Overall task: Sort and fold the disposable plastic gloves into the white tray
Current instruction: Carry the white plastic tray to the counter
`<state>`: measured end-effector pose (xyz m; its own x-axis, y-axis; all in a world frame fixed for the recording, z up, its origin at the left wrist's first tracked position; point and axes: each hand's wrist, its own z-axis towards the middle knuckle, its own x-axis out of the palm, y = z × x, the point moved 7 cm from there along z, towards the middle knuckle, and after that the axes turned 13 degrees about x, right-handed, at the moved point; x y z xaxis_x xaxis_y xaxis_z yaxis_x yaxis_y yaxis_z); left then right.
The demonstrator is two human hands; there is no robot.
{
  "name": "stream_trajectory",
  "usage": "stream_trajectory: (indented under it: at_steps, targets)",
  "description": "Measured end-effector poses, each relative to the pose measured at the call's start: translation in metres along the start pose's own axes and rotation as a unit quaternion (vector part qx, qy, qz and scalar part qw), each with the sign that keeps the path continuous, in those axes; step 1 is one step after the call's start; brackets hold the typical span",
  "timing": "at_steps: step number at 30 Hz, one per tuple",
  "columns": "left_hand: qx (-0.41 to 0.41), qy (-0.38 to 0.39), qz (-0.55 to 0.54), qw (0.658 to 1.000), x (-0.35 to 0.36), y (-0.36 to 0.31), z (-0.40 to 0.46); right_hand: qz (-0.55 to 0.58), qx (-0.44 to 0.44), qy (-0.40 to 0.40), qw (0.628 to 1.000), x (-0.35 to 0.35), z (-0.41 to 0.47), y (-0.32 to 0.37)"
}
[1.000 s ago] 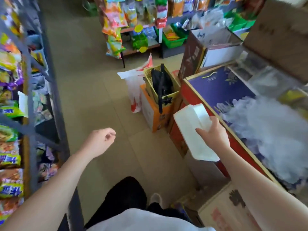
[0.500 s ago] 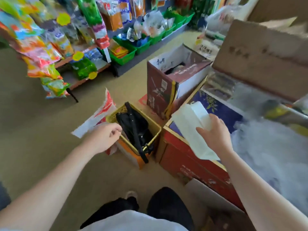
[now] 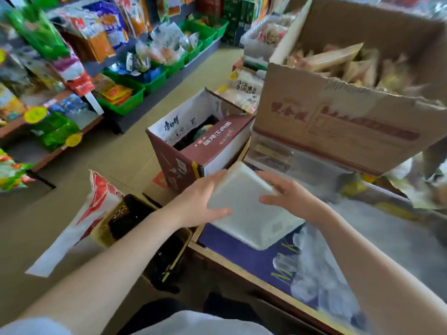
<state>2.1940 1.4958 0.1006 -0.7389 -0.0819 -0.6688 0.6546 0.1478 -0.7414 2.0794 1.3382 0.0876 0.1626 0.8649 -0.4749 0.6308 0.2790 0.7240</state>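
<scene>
The white tray (image 3: 251,213), a shallow foam dish, hovers flat and slightly tilted just above the blue top of a red-sided box (image 3: 229,247). My left hand (image 3: 198,204) grips its left edge, thumb lying over the rim. My right hand (image 3: 287,194) holds the far right edge with fingers on top. A heap of clear disposable plastic gloves (image 3: 321,276) lies on the blue surface to the right of the tray, under my right forearm. More crumpled clear plastic spreads further right, blurred.
A large cardboard box of snack packets (image 3: 338,122) overhangs the back right. An open maroon box (image 3: 193,151) stands just beyond the tray. A yellow basket with a black bag (image 3: 135,223) and a white-red plastic bag (image 3: 79,221) sit on the floor left. Shelves with green bins (image 3: 125,102) line the far left.
My left hand has come across from the open aisle and taken the tray's left edge. The tray, earlier upright in my right hand alone, now lies flat over the blue box.
</scene>
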Motion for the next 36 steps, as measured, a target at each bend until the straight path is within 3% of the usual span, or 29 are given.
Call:
stream_trajectory:
  at_steps: [2, 3, 6, 8, 10, 12, 14, 20, 26, 29, 33, 36]
  targets:
    - [0.003, -0.014, -0.035, 0.999, 0.004, -0.001, 0.010, 0.010, -0.013, 0.037, 0.999, 0.000, 0.009, -0.001]
    - [-0.001, -0.023, -0.036, 0.999, 0.005, 0.001, 0.013, -0.022, -0.017, 0.017, 0.999, 0.000, 0.014, -0.002]
    - [-0.030, -0.038, 0.026, 0.998, 0.008, 0.006, 0.017, -0.200, -0.009, -0.165, 0.966, -0.002, 0.022, -0.001]
    - [-0.069, -0.045, 0.068, 0.994, 0.008, 0.004, 0.019, -0.137, 0.027, -0.218, 0.966, 0.010, 0.016, 0.004]
    - [-0.065, -0.045, 0.097, 0.992, 0.010, -0.004, 0.023, 0.041, 0.094, -0.157, 0.982, 0.030, 0.013, 0.003]
    - [-0.015, -0.043, 0.088, 0.995, 0.013, -0.015, 0.028, 0.228, 0.149, -0.080, 0.959, 0.047, 0.013, -0.001]
    - [0.026, -0.031, 0.077, 0.996, 0.020, -0.020, 0.033, 0.327, 0.173, -0.039, 0.928, 0.048, 0.011, -0.002]
    - [0.008, 0.012, 0.029, 0.999, 0.027, -0.009, 0.052, 0.199, 0.118, -0.075, 0.970, 0.033, 0.012, 0.002]
    - [-0.036, 0.009, -0.225, 0.974, 0.035, 0.013, 0.047, 0.062, 0.102, 0.017, 0.993, 0.024, 0.029, 0.010]
    - [-0.039, 0.000, -0.299, 0.954, 0.035, 0.011, 0.047, 0.002, 0.075, -0.001, 0.997, 0.019, 0.035, 0.014]
    - [-0.015, 0.000, -0.312, 0.950, 0.043, 0.007, 0.052, 0.060, 0.071, 0.026, 0.995, 0.020, 0.028, 0.008]
    - [-0.016, -0.007, -0.293, 0.956, 0.042, 0.010, 0.051, 0.171, 0.075, 0.001, 0.982, 0.013, 0.021, -0.006]
